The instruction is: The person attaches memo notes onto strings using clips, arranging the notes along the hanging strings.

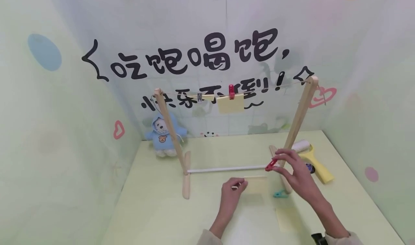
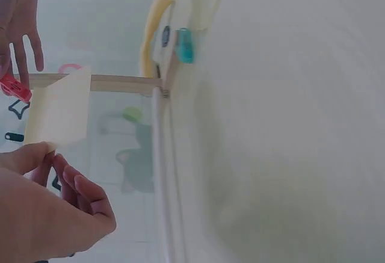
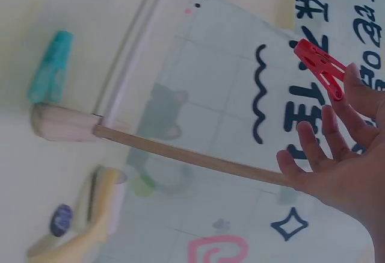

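My left hand [image 1: 231, 194] pinches a pale yellow paper note [image 2: 63, 109] by its edge, holding it above the table. My right hand [image 1: 299, 174] pinches a red clothespin [image 3: 320, 69] between thumb and finger, its other fingers spread. In the head view the red clothespin is to the right of the note and apart from it. Behind the hands, a string [image 1: 272, 88] runs between two wooden posts. On it a second red clothespin [image 1: 231, 92] holds a yellow note [image 1: 231, 104], and a dark clip [image 1: 199, 98] grips another note seen nearly edge-on.
A teal clothespin [image 1: 280, 194] and a yellow note [image 1: 288, 219] lie on the table. A white rod [image 1: 227, 169] joins the wooden posts' feet. Behind the right post lies a yellow-handled roller [image 1: 319, 167] beside a dark oval object [image 3: 61, 219]. A blue-hooded plush toy [image 1: 163, 137] sits back left.
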Demonstrator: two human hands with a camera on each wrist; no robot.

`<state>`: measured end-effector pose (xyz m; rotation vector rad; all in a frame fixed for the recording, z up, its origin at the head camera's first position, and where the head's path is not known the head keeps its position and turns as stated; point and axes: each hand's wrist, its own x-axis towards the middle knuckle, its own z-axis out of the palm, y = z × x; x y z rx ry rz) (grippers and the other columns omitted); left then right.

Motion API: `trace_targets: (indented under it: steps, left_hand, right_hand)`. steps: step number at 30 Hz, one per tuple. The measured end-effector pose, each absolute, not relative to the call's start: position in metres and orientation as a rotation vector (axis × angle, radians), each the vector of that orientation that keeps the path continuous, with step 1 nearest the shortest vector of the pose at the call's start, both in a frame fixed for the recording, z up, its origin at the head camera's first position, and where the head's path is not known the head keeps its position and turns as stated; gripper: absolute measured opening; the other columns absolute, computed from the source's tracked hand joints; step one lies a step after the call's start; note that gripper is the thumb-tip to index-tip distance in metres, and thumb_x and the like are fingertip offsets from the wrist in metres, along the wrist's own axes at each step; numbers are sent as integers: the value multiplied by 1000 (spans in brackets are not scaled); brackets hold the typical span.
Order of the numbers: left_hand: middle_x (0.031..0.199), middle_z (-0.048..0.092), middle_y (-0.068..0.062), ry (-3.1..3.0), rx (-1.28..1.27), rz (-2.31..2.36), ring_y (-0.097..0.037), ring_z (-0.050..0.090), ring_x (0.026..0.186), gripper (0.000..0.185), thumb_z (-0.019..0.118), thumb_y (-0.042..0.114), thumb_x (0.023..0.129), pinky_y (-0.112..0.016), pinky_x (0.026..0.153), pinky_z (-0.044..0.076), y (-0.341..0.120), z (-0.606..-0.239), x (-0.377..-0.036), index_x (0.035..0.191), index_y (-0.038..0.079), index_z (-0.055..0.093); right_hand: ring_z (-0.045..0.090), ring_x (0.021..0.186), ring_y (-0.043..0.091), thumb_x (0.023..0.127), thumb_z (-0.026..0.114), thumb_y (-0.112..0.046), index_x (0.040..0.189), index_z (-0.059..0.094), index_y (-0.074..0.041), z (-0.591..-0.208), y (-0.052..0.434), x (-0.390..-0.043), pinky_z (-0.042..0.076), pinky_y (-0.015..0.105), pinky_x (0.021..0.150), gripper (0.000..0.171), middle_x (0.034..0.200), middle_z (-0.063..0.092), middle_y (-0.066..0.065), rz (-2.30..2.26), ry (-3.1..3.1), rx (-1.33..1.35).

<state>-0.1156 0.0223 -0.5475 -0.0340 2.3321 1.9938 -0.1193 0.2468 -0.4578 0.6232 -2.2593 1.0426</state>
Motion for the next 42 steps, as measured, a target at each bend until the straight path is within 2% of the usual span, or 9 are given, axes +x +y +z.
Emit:
trace_targets:
  steps: [6, 9, 14, 17, 24, 28, 30, 37, 42]
  left_hand:
    - [104, 68, 0, 2285, -27, 2104, -4, 53, 86, 20, 74, 30, 91, -20, 79, 44, 25, -491, -135, 102, 14, 77]
    - [102, 67, 0, 2289, 22, 2141, -4, 51, 86, 22, 75, 30, 91, -20, 79, 43, 26, -465, -144, 104, 13, 78]
    - [95, 71, -2, 2311, 96, 2159, -3, 54, 81, 23, 75, 30, 91, -19, 73, 44, 25, -433, -158, 107, 13, 78]
    - [85, 70, 0, 2291, 141, 2193, -4, 54, 74, 22, 75, 29, 92, -18, 65, 42, 24, -416, -167, 107, 13, 79]
    - [61, 56, 7, 2203, 242, 2311, -7, 49, 58, 22, 72, 26, 95, -19, 53, 31, 26, -377, -187, 105, 8, 78]
    - [56, 54, 6, 2197, 304, 2344, -8, 49, 55, 21, 72, 25, 95, -20, 51, 29, 30, -361, -195, 104, 7, 77]
    - [55, 54, 6, 2197, 326, 2343, -8, 49, 54, 21, 71, 25, 95, -20, 50, 27, 31, -355, -199, 104, 7, 77]
    - [51, 53, 8, 2191, 344, 2375, -7, 49, 49, 23, 70, 22, 96, -21, 47, 25, 34, -341, -208, 106, 3, 75]
    - [49, 54, 7, 2154, 336, 2413, -7, 49, 47, 22, 69, 22, 97, -18, 46, 29, 35, -333, -214, 108, 3, 74]
  right_hand:
    - [46, 130, 4, 77, 82, -3, 108, 72, -2, -402, 248, -125, 29, 3, 104, 33, 126, 58, 20, 990, -2220, 655]
    - [43, 135, 5, 76, 83, -4, 106, 73, -3, -377, 246, -128, 29, 6, 108, 32, 129, 57, 19, 949, -2207, 650]
    - [41, 141, 7, 66, 85, 11, 105, 73, -4, -340, 244, -133, 27, 10, 115, 44, 129, 57, 19, 885, -2191, 685]
    - [40, 142, 7, 66, 84, 13, 106, 73, -4, -320, 243, -137, 27, 10, 116, 44, 130, 57, 20, 864, -2173, 725]
    - [41, 140, 9, 69, 83, 12, 104, 75, -3, -278, 236, -153, 27, 19, 118, 39, 130, 57, 18, 870, -2126, 785]
    - [42, 140, 19, 71, 83, 9, 102, 76, -3, -258, 232, -163, 29, 34, 117, 34, 126, 56, 16, 852, -2144, 785]
    - [42, 141, 21, 73, 82, 8, 103, 75, -3, -249, 231, -167, 29, 38, 115, 32, 125, 55, 16, 832, -2164, 774]
    - [47, 139, 19, 74, 81, 10, 99, 75, 1, -231, 228, -184, 31, 15, 109, 28, 118, 55, 17, 838, -2128, 789]
    - [49, 136, 24, 76, 81, 7, 99, 75, 2, -223, 226, -195, 32, 16, 112, 24, 117, 55, 17, 830, -2112, 783]
